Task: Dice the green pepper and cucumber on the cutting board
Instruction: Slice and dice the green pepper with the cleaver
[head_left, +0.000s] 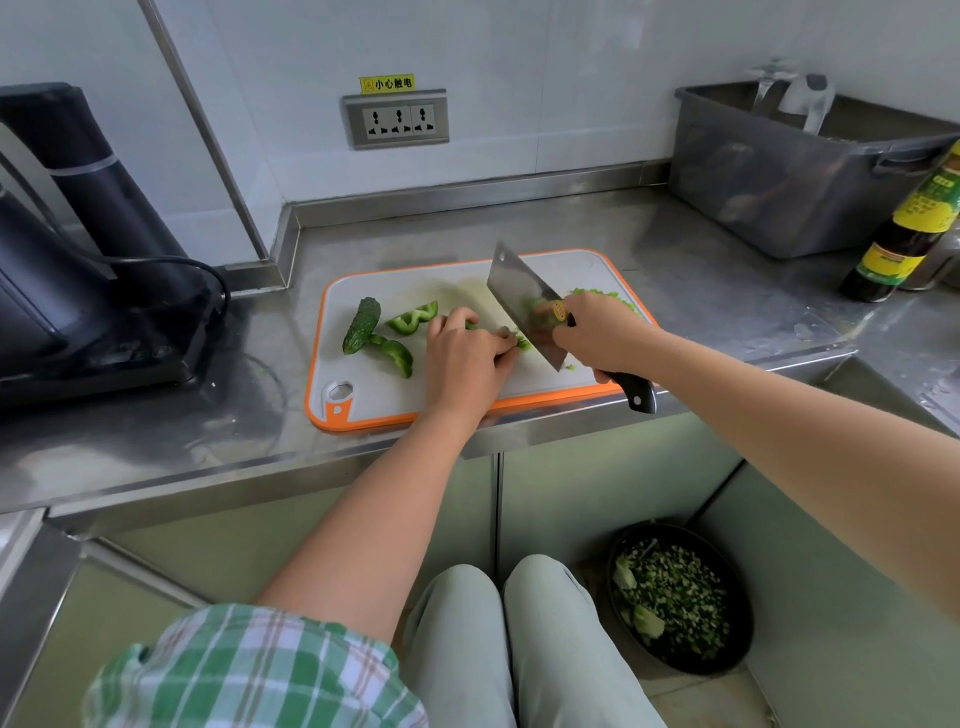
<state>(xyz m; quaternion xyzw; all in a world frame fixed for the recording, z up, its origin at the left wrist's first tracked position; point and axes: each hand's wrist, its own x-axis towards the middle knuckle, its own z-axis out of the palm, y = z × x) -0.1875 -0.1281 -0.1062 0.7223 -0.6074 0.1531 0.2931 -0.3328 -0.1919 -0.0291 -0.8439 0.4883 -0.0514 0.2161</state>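
My right hand (597, 332) is gripping the cleaver (514, 291); my left hand (467, 358) is holding a green pepper strip (522, 342) on the cutting board (384, 384), the cucumber (361, 325) lying left. I'm seeing chopped greens (670, 592) filling the near-right bowl (732, 644).

Wall sticker (387, 83) apparently reads 小心触电.

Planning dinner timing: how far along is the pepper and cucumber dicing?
Done: a diced green pile at the right end of the cutting board. In hand: left hand pins a pepper strip, right hand holds the cleaver at it. Left: two pepper pieces and the cucumber chunk.
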